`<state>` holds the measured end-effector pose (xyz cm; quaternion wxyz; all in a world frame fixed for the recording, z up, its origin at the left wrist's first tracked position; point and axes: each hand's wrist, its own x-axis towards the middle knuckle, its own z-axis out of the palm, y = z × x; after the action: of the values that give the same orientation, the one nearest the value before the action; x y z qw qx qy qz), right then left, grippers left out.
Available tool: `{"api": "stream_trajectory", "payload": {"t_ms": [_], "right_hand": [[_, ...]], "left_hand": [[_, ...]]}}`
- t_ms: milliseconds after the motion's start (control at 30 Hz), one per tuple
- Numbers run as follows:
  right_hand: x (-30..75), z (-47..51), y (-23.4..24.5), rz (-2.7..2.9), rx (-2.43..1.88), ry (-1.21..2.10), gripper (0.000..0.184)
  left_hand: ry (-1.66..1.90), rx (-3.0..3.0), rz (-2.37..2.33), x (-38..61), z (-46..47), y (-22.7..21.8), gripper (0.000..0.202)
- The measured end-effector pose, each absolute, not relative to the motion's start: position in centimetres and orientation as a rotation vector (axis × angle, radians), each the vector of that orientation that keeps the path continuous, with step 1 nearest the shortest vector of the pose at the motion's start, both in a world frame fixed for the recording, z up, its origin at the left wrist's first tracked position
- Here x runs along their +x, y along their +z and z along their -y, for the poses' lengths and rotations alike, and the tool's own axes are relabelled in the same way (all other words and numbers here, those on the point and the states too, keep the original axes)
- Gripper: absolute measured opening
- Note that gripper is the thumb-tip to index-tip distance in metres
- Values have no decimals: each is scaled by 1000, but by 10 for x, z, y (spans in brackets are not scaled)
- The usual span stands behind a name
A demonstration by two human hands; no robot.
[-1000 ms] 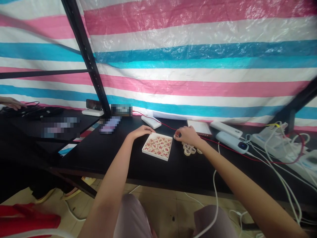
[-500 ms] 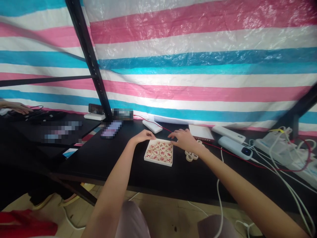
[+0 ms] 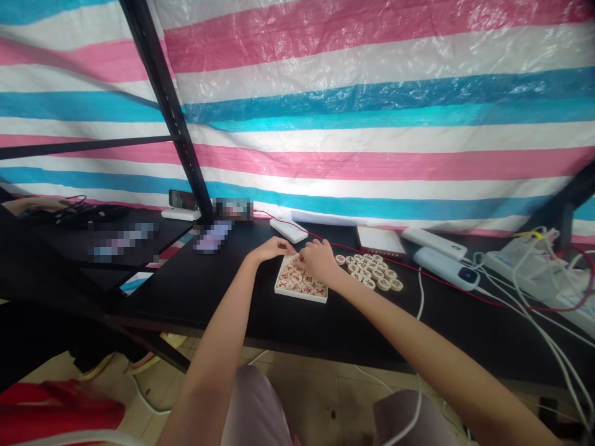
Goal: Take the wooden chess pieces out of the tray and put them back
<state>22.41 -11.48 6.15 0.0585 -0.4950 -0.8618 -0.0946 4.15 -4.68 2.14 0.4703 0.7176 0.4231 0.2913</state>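
A shallow white box (image 3: 301, 297) on the black table holds round Chinese chess pieces (image 3: 296, 278) with red characters. My left hand (image 3: 273, 249) is at the box's far left corner, its thumb and fingers closed at the rim. Over the far right part of the box, my right hand (image 3: 320, 261) has its fingers bent down among the red pieces. The hand hides its fingertips and anything between them. To its right lies a loose group of chess pieces (image 3: 372, 267) with dark characters. One loose red-marked piece (image 3: 340, 259) lies at that group's left edge.
Behind the box are a white flat device (image 3: 289, 230) and a white box (image 3: 380, 240). Power banks (image 3: 446, 269), white cables and a thin red cable lie to the right. A phone (image 3: 212, 237) lies left. Another person's hand (image 3: 41, 204) is at the far left.
My right hand has moved left over the box, and its fingers have curled down. More of the loose dark-marked pieces show now. My left hand stays at the box's corner.
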Motion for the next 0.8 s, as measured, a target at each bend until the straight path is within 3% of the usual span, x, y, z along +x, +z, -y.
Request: {"api": "stream_trajectory", "payload": {"t_ms": [800], "right_hand": [[217, 103, 63, 2534, -1439, 113, 11]], "left_hand": [[719, 1814, -1047, 39, 47, 21, 17]]}}
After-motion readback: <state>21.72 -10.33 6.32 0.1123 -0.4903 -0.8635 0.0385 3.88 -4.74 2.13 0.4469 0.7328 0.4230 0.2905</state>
